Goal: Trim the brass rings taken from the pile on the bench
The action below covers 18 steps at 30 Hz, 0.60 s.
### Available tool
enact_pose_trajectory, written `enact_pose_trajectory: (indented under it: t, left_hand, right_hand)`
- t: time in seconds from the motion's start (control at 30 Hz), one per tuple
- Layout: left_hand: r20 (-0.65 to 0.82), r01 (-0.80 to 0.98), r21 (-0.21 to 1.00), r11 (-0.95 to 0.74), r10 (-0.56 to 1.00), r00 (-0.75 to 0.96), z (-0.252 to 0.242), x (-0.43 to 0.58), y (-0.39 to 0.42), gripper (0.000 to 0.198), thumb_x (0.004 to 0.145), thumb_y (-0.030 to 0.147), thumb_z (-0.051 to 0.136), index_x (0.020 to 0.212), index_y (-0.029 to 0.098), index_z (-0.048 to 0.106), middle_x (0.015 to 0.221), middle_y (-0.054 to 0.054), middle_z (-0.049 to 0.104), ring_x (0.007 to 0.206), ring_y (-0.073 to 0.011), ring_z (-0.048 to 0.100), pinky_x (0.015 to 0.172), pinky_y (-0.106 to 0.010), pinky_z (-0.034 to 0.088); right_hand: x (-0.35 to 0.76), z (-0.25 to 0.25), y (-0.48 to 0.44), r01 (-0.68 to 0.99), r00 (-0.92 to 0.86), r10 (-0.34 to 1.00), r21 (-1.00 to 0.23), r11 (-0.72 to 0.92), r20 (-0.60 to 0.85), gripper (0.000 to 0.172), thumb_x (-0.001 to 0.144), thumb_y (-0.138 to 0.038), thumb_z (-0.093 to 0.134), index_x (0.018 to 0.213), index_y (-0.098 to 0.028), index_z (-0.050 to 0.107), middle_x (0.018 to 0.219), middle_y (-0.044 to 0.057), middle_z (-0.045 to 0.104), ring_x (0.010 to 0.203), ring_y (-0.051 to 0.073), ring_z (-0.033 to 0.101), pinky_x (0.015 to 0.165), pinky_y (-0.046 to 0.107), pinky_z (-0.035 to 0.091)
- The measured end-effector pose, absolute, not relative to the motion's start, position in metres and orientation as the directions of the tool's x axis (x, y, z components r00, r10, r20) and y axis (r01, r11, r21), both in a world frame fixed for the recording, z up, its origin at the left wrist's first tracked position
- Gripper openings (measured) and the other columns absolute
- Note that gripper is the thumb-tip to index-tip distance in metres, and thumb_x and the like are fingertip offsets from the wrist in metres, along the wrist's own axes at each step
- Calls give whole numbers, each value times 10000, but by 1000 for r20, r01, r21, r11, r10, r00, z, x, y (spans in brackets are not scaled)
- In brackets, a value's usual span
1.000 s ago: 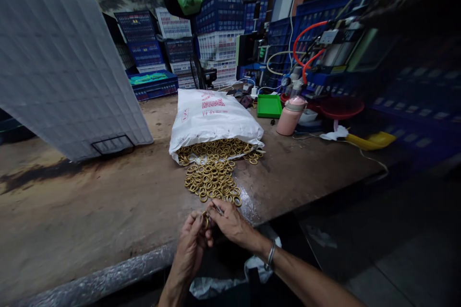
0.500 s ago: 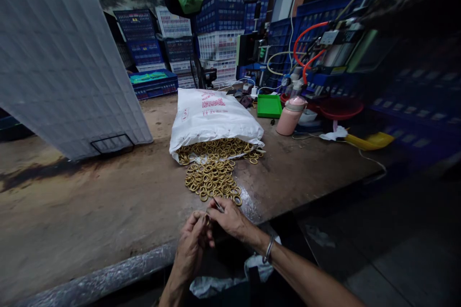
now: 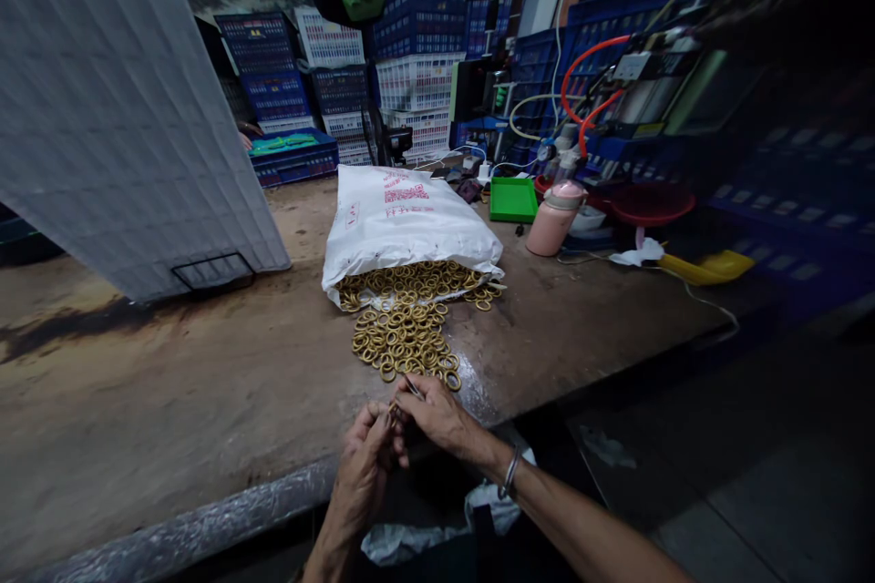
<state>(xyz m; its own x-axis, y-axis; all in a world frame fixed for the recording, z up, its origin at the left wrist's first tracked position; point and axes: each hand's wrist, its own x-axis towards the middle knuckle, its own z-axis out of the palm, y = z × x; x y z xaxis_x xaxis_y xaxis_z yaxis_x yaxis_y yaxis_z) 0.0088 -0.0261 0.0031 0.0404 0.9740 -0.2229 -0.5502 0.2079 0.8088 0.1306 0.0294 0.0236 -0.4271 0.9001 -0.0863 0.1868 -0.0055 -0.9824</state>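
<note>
Both hands meet at the front edge of the table, just in front of a spilled pile of brass-coloured rings [image 3: 403, 337]. My left hand [image 3: 367, 451] is closed, its thumb and fingers pinching a brass-coloured ring [image 3: 392, 408], partly hidden by the fingertips. Gripped in my right hand [image 3: 437, 416] is a thin metal tool [image 3: 412, 387] whose pointed end sticks up past the fingers; its exact kind does not show. The right fingertips touch or nearly touch the ring. Behind the pile lies a white woven sack [image 3: 410, 223], its open mouth full of the same rings.
A large pale panel [image 3: 129, 118] leans in a black wire stand [image 3: 211, 271] at left. On the right stand a green tray [image 3: 513, 200], a pink bottle [image 3: 555, 219] and a yellow scoop [image 3: 707, 267]. Stacked crates [image 3: 420, 82] fill the back. Part of another person's hand [image 3: 244, 138] shows behind the panel.
My hands stay almost in place, with a slight shift at the fingertips; the ring's edge shows more clearly now. Another person's hand has appeared behind the panel's edge.
</note>
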Motion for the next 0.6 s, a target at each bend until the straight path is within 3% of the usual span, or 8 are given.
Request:
enact_pose_trajectory:
  t: [0.33,0.43,0.6]
  left_hand:
    - [-223,-577,792,199,974,30,6,10,-27,160,737,307,599,735,174,510,652,26,540,485,-72,451,456,-208,401]
    - [-236,-591,781,202,972,20,6,10,-28,152,746,302,592,745,180,501,626,30,538,495,-79,465,472,-213,404]
    - [-224,-578,792,197,974,25,4,9,-28,156,745,300,594,743,174,502,612,27,546,504,-81,480,483,-209,405]
  right_hand:
    - [130,21,31,222,-435,894,-975,-10,-108,186,794,-237,388,740,-162,550,584,-36,522,540,81,478,531,179,361]
    - [134,19,31,387,-401,915,-914,122,-48,189,793,-204,377,769,-169,561,594,-28,532,552,86,479,537,179,337]
    - [140,16,24,574,-529,846,-707,413,65,151,740,-145,428,770,-186,570,673,-2,584,633,109,507,574,193,304]
